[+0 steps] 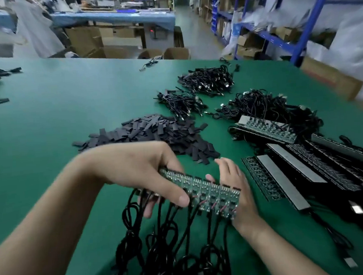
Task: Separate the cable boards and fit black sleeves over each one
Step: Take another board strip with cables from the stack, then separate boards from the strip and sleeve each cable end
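A long green strip of joined cable boards (209, 192) is held above the table near me, with several black cables (168, 244) hanging down from it. My left hand (140, 171) grips the strip's left part, thumb on the front and fingers behind. My right hand (237, 189) holds the strip's right end, its palm behind the boards and its fingers nearly straight. A heap of flat black sleeves (154, 132) lies on the green table just beyond my hands.
More board strips with cables (284, 173) are stacked on the right. Bundles of black cables (207, 80) lie farther back on the green table (68, 106). Blue shelving (297, 30) and cardboard boxes stand past the table's far edge.
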A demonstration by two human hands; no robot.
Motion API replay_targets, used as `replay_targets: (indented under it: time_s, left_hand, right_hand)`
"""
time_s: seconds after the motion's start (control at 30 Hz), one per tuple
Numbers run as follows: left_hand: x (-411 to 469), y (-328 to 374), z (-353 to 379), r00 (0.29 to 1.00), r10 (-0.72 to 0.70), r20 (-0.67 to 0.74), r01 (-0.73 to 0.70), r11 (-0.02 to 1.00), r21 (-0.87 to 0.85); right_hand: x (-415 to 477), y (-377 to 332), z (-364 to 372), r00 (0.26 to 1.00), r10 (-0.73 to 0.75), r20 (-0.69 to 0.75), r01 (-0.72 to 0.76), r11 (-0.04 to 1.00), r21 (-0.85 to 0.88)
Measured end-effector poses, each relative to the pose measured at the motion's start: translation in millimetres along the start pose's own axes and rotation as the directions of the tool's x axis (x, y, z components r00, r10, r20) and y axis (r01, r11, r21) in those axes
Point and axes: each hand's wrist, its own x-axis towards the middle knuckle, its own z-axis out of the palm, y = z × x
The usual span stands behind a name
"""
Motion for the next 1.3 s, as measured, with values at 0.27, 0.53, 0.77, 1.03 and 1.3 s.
replay_targets:
  time_s: [0.27, 0.53, 0.77, 1.03, 1.3]
  left_hand:
    - [29, -71, 6, 0.901, -0.256, -0.351, 0.196, 0.961, -0.197]
    - [19, -112, 17, 0.831, -0.236, -0.503, 0.023, 0.919, -0.393]
    - [18, -129, 29, 0.777, -0.202, -0.596, -0.165, 0.848, -0.503]
    - [23, -137, 27, 0.621, -0.228, -0.75, -0.106, 0.923, -0.369]
    - [19, -137, 23, 0.725, -0.225, -0.651, -0.195, 0.84, -0.507]
  right_hand:
    - [3, 0, 3, 0.999, 0.004, -0.034, -0.003, 1.0, 0.024]
    - [6, 6, -12, 0.985, 0.093, -0.147, -0.029, 0.921, 0.389]
    - [29, -60, -8, 0.956, -0.264, 0.129, 0.213, 0.926, 0.312]
    - [38, -63, 3, 0.938, -0.245, 0.246, 0.119, 0.893, 0.433]
    - [33, -65, -3, 0.916, -0.332, 0.226, 0.171, 0.832, 0.528]
